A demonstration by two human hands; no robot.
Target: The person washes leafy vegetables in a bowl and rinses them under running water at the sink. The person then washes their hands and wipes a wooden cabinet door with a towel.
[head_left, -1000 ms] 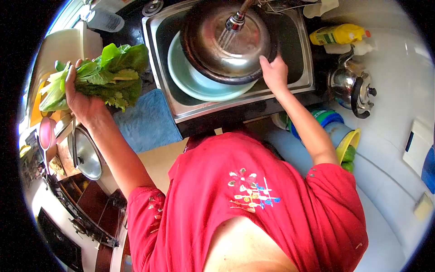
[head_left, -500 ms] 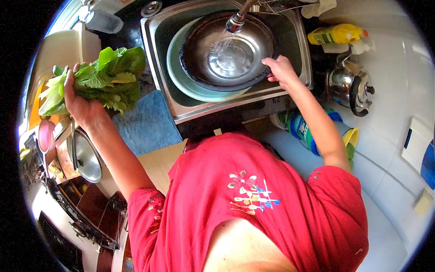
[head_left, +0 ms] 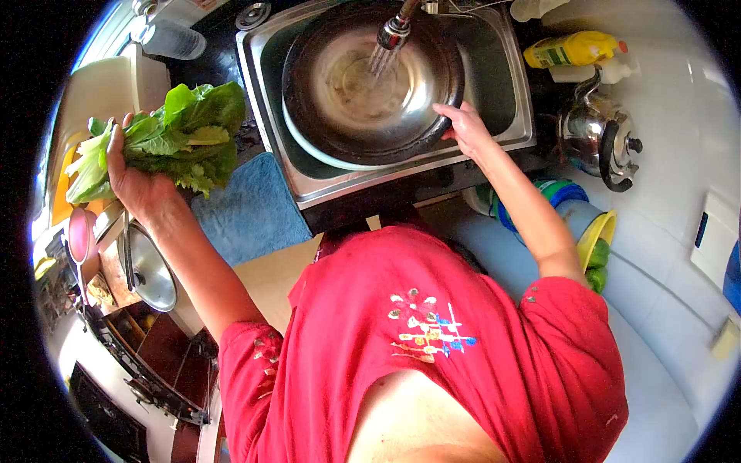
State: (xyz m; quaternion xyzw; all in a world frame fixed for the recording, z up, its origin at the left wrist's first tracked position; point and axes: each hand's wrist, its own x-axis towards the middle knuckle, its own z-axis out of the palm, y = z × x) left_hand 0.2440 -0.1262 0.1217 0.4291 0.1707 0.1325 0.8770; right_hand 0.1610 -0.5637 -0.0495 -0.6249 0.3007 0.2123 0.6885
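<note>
My left hand (head_left: 137, 166) is closed around the pale stems of a bunch of leafy greens (head_left: 185, 135), held out left of the sink over the counter. The leaves point right, toward the sink. My right hand (head_left: 463, 127) grips the right edge of a round, dark-rimmed metal pan (head_left: 370, 116). Water from the tap (head_left: 395, 32) falls into the pan in several thin streams. Beneath the pan, a pale green basin (head_left: 312, 154) sits in the sink and is mostly hidden.
The steel sink (head_left: 370, 184) has a blue cloth (head_left: 251, 208) at its left front. A kettle (head_left: 594, 139) and a yellow bottle (head_left: 575, 50) stand on the right. At left are a pan lid (head_left: 154, 270) and a pink-rimmed item (head_left: 79, 235).
The pan has shifted left and tilted in my right hand, covering more of the green basin. My right hand has moved slightly left and down. The greens have barely moved.
</note>
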